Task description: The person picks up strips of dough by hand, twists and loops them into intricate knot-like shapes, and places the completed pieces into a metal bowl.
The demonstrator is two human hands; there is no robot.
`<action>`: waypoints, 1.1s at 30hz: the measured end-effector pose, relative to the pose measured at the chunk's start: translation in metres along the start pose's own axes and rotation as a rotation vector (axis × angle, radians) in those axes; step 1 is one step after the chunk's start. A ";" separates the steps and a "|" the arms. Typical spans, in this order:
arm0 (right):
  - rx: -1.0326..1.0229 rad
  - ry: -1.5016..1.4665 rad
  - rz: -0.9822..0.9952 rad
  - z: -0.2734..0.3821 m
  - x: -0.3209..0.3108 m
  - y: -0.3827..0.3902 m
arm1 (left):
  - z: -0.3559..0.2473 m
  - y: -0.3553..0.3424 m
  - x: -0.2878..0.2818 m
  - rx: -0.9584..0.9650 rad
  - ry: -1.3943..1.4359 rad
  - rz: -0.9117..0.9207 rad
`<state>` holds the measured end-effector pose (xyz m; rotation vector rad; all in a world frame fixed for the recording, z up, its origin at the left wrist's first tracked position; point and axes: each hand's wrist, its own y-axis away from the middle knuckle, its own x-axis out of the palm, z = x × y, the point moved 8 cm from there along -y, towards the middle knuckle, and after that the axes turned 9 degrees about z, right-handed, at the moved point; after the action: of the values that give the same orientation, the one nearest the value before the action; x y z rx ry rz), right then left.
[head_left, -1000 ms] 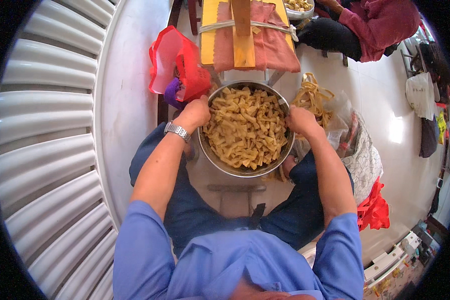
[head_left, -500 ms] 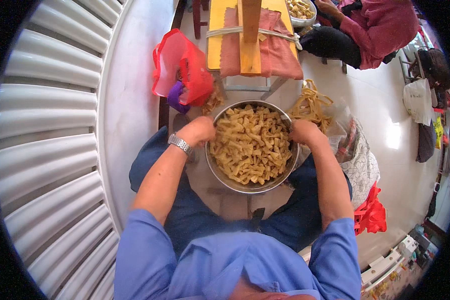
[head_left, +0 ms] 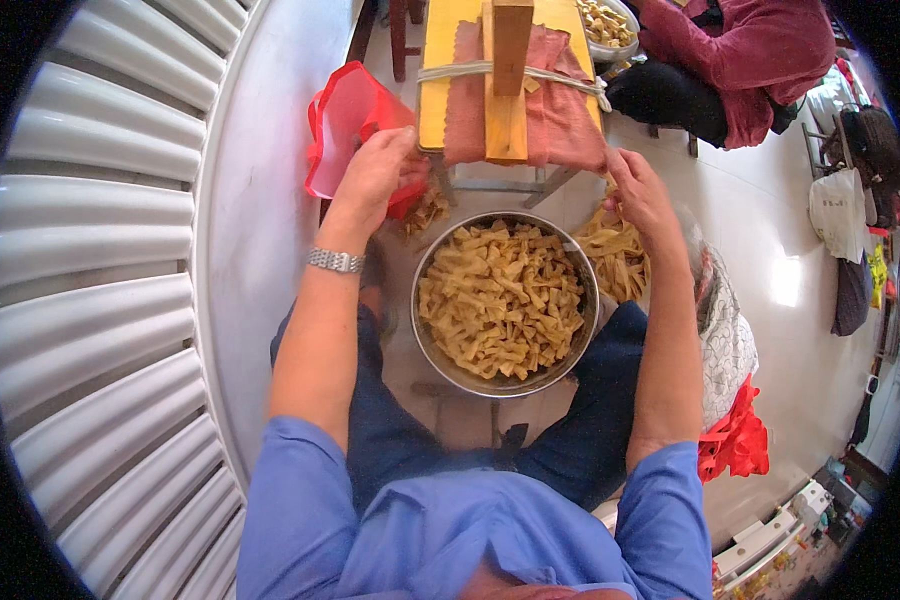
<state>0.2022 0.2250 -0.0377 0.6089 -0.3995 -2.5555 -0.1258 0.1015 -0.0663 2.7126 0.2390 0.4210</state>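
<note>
My left hand (head_left: 378,172) has its fingers curled at the near left corner of a yellow-topped stool (head_left: 435,110). At the near right corner, my right hand (head_left: 642,190) pinches the edge where a reddish cloth (head_left: 565,130) hangs over it. A wooden block (head_left: 506,110) stands on the cloth, and a white cord (head_left: 460,70) runs across the stool top. Below my hands, between my knees, a round metal basin (head_left: 422,345) holds a heap of pale yellow-brown cut strips (head_left: 500,300). Neither hand touches the basin.
A red bag (head_left: 345,110) stands beside my left hand. Long yellowish strips (head_left: 618,255) lie right of the basin, near a patterned white bag (head_left: 728,345) and a red bag (head_left: 740,430). Someone in a dark red top (head_left: 740,50) sits at the far right by another bowl (head_left: 625,45).
Both my hands have let go of the basin's rim and reached forward to the stool's near corners. The basin stays between my knees.
</note>
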 end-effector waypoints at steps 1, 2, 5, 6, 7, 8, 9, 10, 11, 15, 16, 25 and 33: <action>0.011 -0.007 -0.008 -0.004 0.006 -0.005 | -0.003 0.001 0.005 0.002 -0.017 -0.026; 0.022 -0.014 -0.018 -0.007 0.009 -0.009 | -0.004 0.002 0.008 0.003 -0.035 -0.050; 0.028 -0.011 -0.026 -0.008 0.016 -0.018 | -0.002 -0.004 0.006 0.011 -0.029 -0.048; 0.043 -0.033 -0.005 -0.012 0.016 -0.021 | 0.000 -0.006 0.004 0.007 -0.037 -0.054; 0.058 -0.056 0.015 -0.015 0.016 -0.024 | 0.001 -0.007 0.001 0.002 -0.045 -0.059; 0.073 -0.078 0.034 -0.019 0.016 -0.027 | 0.003 -0.007 -0.001 -0.002 -0.054 -0.064; 0.061 -0.091 0.033 -0.019 0.016 -0.027 | 0.002 -0.007 -0.001 0.007 -0.071 -0.071; 0.049 -0.104 0.032 -0.020 0.016 -0.026 | 0.002 -0.007 -0.001 0.016 -0.089 -0.077; 0.037 -0.116 0.030 -0.020 0.015 -0.026 | 0.002 -0.006 -0.002 0.024 -0.107 -0.083; 0.062 -0.025 0.075 -0.022 0.018 -0.020 | 0.003 0.002 -0.007 0.005 -0.147 -0.098; 0.061 0.022 0.088 -0.020 0.019 -0.016 | 0.003 0.005 -0.006 -0.002 -0.130 -0.087; 0.130 0.288 0.223 -0.008 0.029 0.008 | 0.003 0.032 -0.014 -0.091 -0.217 -0.112; 0.082 0.282 0.222 0.000 0.021 0.011 | -0.006 0.036 -0.010 -0.127 -0.360 -0.076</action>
<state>0.1901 0.2047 -0.0410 0.8888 -0.4471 -2.2126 -0.1329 0.0680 -0.0495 2.5853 0.2052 -0.0742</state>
